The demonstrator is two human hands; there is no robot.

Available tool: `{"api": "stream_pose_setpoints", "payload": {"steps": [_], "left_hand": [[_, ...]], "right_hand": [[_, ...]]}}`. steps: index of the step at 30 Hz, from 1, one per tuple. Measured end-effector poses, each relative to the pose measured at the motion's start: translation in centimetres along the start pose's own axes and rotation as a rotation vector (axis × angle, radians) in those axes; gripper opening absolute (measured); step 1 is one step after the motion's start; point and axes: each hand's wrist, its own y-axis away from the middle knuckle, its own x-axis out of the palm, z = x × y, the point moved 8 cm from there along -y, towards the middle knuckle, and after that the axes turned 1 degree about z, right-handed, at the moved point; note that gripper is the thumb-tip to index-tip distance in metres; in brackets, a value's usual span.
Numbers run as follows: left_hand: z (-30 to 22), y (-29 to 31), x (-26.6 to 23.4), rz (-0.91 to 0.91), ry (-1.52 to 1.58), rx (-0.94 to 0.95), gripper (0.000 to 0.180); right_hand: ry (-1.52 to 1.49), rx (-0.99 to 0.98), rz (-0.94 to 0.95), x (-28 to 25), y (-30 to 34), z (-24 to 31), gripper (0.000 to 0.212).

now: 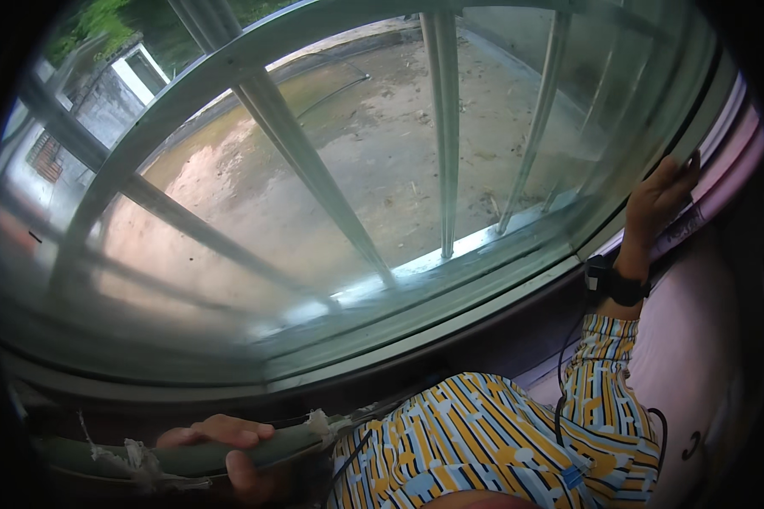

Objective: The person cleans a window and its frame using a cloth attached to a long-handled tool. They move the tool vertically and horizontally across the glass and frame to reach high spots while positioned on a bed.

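Observation:
At the lower left, my left hand is closed round a long grey-green strip or pole, its fingers above and its thumb below. Ragged whitish scraps cling to that piece, and another torn bit sits nearer my body. Over at the right, my right hand is raised against the side of the window frame, beside pink cloth. Its fingers are curled, and a small dark tip shows by them; what they hold, if anything, is hidden. A black band with a box is strapped on the right wrist.
A glass window with metal bars behind it fills the space ahead. The sill edge runs across below it. Pink cloth hangs on the right. A thin black cord runs along my right sleeve.

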Motion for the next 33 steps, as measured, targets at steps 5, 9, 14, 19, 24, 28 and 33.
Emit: {"api": "stream_pose_setpoints", "payload": {"steps": [5, 9, 14, 19, 24, 28, 33], "left_hand": [[1.1, 0.7, 0.2, -0.05, 0.039, -0.014, 0.046], [1.1, 1.4, 0.9, 0.051, -0.043, -0.08, 0.046], [5.1, 5.6, 0.4, 0.085, 0.091, -0.106, 0.049], [7.7, 9.8, 0.7, 0.212, 0.105, 0.034, 0.053], [8.8, 11.6, 0.9, 0.299, 0.146, 0.128, 0.045], [8.5, 12.0, 0.9, 0.309, 0.26, 0.21, 0.042], [7.8, 13.3, 0.4, 0.297, 0.359, 0.234, 0.046]], "right_hand": [[0.074, 0.008, 0.012, 0.5, 0.4, 0.2, 0.053], [0.02, 0.014, -0.047, 0.4, 1.0, -2.4, 0.051], [0.026, 0.005, -0.115, 1.7, 2.5, -8.6, 0.051], [-0.014, 0.163, -0.029, 1.4, 2.5, -16.0, 0.058], [0.054, 0.234, -0.159, 0.9, 3.6, -15.3, 0.068], [0.036, 0.156, -0.21, -0.6, 3.8, -13.6, 0.065], [-0.031, 0.138, -0.251, -1.6, 3.9, -13.8, 0.058]]}}
